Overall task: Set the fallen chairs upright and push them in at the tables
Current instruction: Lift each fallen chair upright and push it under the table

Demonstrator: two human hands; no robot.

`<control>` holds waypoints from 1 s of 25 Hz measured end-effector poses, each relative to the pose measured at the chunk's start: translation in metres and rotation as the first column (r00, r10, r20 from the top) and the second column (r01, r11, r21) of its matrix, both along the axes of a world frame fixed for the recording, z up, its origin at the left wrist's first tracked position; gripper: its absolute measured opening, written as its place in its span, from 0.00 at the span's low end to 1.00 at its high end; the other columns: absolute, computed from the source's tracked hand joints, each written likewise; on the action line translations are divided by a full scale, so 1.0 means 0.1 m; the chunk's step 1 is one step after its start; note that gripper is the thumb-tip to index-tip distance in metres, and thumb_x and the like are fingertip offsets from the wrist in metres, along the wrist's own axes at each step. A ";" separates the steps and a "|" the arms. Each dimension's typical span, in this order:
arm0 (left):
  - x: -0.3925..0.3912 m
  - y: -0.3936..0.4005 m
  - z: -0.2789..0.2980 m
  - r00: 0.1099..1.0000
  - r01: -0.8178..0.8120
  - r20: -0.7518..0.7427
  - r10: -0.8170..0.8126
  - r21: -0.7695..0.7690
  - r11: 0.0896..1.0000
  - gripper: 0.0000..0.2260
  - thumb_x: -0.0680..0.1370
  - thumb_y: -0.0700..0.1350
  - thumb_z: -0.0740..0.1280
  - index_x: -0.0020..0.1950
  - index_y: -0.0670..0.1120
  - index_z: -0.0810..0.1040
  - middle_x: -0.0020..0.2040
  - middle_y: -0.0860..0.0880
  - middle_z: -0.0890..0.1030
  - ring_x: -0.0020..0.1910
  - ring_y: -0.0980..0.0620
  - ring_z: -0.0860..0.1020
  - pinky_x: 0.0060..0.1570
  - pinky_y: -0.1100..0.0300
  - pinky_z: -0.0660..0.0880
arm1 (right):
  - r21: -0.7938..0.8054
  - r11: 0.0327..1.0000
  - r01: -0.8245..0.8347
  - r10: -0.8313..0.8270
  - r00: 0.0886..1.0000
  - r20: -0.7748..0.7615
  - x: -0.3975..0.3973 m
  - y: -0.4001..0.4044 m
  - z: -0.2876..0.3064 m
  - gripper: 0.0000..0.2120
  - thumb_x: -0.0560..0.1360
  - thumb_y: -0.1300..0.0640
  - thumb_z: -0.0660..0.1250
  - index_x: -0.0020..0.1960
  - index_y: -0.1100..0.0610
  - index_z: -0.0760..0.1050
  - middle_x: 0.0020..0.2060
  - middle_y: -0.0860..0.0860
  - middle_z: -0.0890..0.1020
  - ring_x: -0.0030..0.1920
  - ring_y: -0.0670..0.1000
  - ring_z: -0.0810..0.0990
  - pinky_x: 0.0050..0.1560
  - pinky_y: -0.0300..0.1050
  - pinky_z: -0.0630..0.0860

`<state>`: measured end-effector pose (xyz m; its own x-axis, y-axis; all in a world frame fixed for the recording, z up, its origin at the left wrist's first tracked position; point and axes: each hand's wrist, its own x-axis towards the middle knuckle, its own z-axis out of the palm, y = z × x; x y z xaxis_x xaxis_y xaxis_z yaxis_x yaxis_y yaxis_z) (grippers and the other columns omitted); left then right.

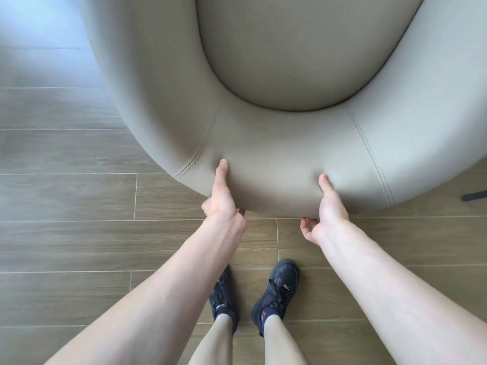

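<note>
A beige padded tub chair (276, 143) fills the upper part of the head view, seen from above, its seat cushion (290, 54) facing up inside the curved backrest. My left hand (224, 198) grips the backrest's near rim, thumb pressed on top and fingers curled under. My right hand (329, 214) holds the same rim a little to the right, thumb on top, fingers hooked beneath. Most of the chair's legs are hidden under the chair.
Wood-look plank floor (68, 196) spreads to the left and below. My two feet in dark shoes (276, 288) stand just behind the chair. A dark chair leg tip (474, 195) shows at the right edge.
</note>
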<state>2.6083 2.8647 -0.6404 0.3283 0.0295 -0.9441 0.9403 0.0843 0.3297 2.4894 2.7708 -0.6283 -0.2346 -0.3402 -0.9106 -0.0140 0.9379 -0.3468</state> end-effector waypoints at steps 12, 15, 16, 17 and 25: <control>0.67 -0.81 1.17 0.996 0.038 0.083 -0.040 0.024 0.999 0.40 0.66 0.58 0.81 0.71 0.47 0.68 0.61 0.48 0.80 0.58 0.43 0.81 0.61 0.47 0.78 | -0.021 0.962 -0.274 0.273 0.961 -0.035 0.55 -0.73 1.28 0.25 0.75 0.35 0.66 0.62 0.52 0.71 0.59 0.52 0.75 0.58 0.57 0.80 0.45 0.47 0.75; 0.72 -1.00 1.32 0.996 0.023 0.088 -0.029 0.071 0.997 0.36 0.65 0.56 0.79 0.68 0.48 0.68 0.56 0.48 0.79 0.55 0.42 0.80 0.57 0.47 0.79 | 0.135 0.284 -0.949 0.949 0.257 -0.184 0.55 -0.76 1.49 0.22 0.75 0.36 0.64 0.53 0.55 0.72 0.50 0.55 0.81 0.39 0.52 0.82 0.36 0.42 0.74; 0.74 -1.06 1.36 0.996 0.019 0.085 -0.026 0.083 0.996 0.34 0.65 0.56 0.78 0.66 0.48 0.69 0.55 0.48 0.79 0.53 0.42 0.80 0.55 0.48 0.80 | 0.136 -0.018 -0.990 0.924 -0.069 -0.375 0.57 -0.78 1.47 0.19 0.73 0.41 0.68 0.51 0.56 0.72 0.49 0.55 0.82 0.39 0.52 0.80 0.37 0.42 0.72; 0.76 -1.10 1.40 0.996 0.013 0.083 -0.021 0.088 0.996 0.33 0.65 0.55 0.77 0.66 0.48 0.70 0.54 0.48 0.79 0.52 0.43 0.80 0.53 0.49 0.80 | 0.140 -0.233 -0.962 0.752 -0.270 -0.602 0.63 -0.81 1.48 0.19 0.71 0.46 0.71 0.53 0.56 0.69 0.53 0.55 0.80 0.45 0.54 0.79 0.39 0.45 0.69; 0.75 -1.14 1.51 0.989 -0.061 0.129 0.076 -0.116 0.991 0.24 0.73 0.54 0.72 0.66 0.47 0.75 0.60 0.49 0.82 0.44 0.51 0.82 0.36 0.58 0.74 | 0.276 -0.664 -0.695 0.206 -0.525 -0.826 0.85 -1.35 1.39 0.49 0.61 0.29 0.74 0.71 0.49 0.58 0.66 0.55 0.65 0.64 0.61 0.71 0.63 0.74 0.67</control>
<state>2.6828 2.7511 -0.4896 0.4515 -0.0473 -0.8910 0.8798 0.1900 0.4358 2.5745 2.6355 -0.4889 0.8072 -0.4767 -0.3481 -0.4737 -0.8750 0.0997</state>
